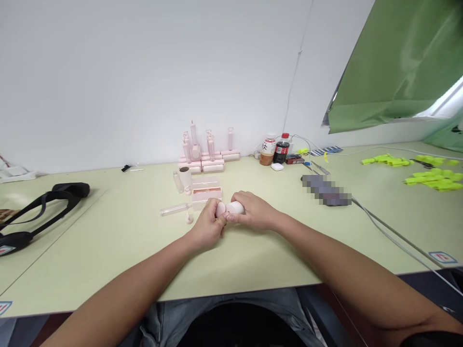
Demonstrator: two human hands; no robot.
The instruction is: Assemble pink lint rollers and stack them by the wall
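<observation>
Head view: near-right of the pink box (199, 205), left hand (210, 223) curls around a round pink piece (220, 209), right hand (255, 210) around a white cylinder (237, 207).

the held cylinder (237, 207) is white with a pale pink end, and the round cap (220, 209) beside it is pale pink. the open box (206, 194) is pink, with a redder tone inside. the standing cup (186, 180) is white outside and dark brown within. the cola bottle (281, 151) is nearly black under a red cap and red label; the drink bottle (267, 153) shows orange-brown below a white label with black characters. the strips (387, 160) are neon yellow, the tabletop (119, 250) pale yellow-green, the curtain (398, 72) green, the wall (144, 72) plain white, the jeans (154, 322) faded grey-blue.
</observation>
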